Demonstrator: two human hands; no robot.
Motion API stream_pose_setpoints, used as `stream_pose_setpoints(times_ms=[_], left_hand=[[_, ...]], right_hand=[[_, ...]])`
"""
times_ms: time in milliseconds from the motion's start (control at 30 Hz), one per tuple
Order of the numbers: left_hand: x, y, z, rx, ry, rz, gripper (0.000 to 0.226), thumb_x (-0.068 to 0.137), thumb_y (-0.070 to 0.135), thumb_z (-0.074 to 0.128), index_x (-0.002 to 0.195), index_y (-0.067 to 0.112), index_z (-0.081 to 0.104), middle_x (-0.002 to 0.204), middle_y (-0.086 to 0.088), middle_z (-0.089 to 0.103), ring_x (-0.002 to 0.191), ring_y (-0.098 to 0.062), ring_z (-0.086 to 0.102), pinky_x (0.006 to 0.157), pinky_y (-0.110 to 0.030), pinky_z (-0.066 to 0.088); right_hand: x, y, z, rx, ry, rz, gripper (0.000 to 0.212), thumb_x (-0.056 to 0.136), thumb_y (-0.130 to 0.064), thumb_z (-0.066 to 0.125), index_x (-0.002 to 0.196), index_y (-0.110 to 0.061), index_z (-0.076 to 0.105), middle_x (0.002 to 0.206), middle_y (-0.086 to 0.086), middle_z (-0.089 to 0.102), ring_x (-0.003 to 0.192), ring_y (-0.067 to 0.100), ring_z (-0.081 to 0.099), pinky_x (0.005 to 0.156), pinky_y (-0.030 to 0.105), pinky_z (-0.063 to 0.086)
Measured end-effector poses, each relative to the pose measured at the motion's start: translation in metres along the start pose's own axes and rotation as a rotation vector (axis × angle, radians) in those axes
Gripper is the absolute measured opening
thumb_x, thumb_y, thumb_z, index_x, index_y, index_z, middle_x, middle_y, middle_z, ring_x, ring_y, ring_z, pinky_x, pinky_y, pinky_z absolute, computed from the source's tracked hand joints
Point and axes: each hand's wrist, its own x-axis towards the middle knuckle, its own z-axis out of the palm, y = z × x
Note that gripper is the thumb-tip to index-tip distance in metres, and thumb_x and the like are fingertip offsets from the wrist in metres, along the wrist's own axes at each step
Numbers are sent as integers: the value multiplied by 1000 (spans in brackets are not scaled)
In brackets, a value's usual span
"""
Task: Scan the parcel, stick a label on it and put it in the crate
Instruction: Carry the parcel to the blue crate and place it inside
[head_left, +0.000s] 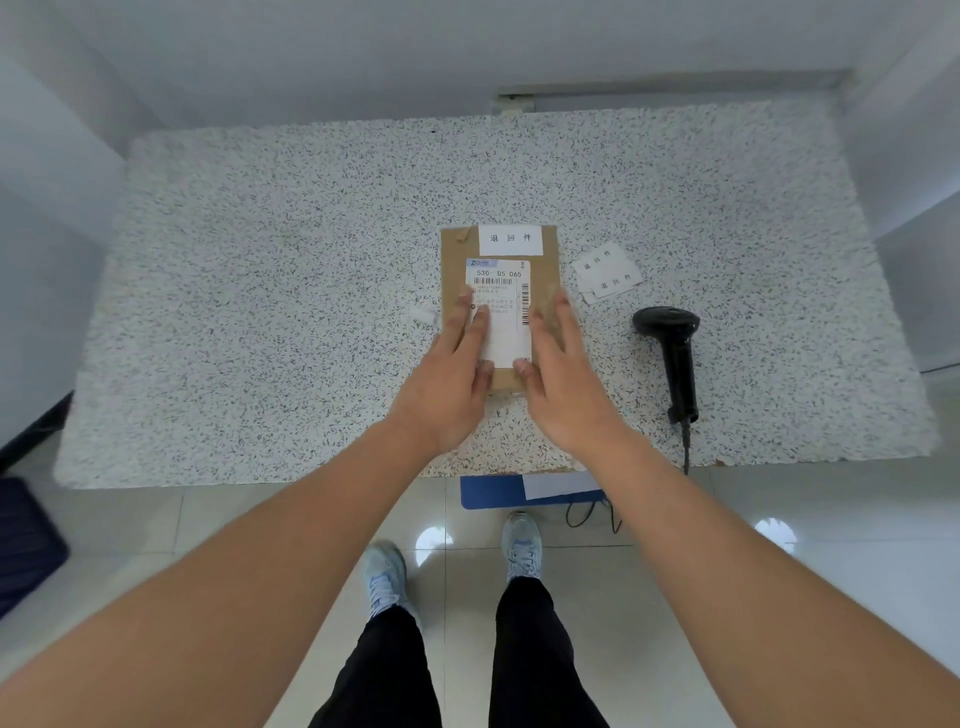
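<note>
A flat brown cardboard parcel (545, 270) lies in the middle of the speckled table (260, 260). It carries a white shipping slip with barcodes and a white label (510, 239) with black characters at its far edge. My left hand (449, 379) lies flat on the parcel's near left part, fingers on the shipping slip. My right hand (558, 384) lies flat on its near right part. Both hands have fingers stretched and grip nothing. A black handheld scanner (672, 353) rests on the table to the right.
Loose white labels (608, 273) lie right of the parcel. A small white scrap (423, 314) lies at its left. A blue crate (498, 491) shows under the table's near edge. A dark object (26, 540) sits on the floor at left. The scanner's cable hangs down.
</note>
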Motion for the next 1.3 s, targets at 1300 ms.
stream_pose_setpoints(times_ms=[1300], left_hand=[[-252, 105, -305, 206, 800, 98, 67, 102, 18, 51, 161, 8, 22, 174, -1, 1, 151, -37, 32, 118, -52, 39]], right_hand=[[-129, -354, -150, -92, 292, -771, 61, 107, -20, 52, 163, -12, 27, 174, 9, -1, 156, 36, 21, 121, 51, 34]])
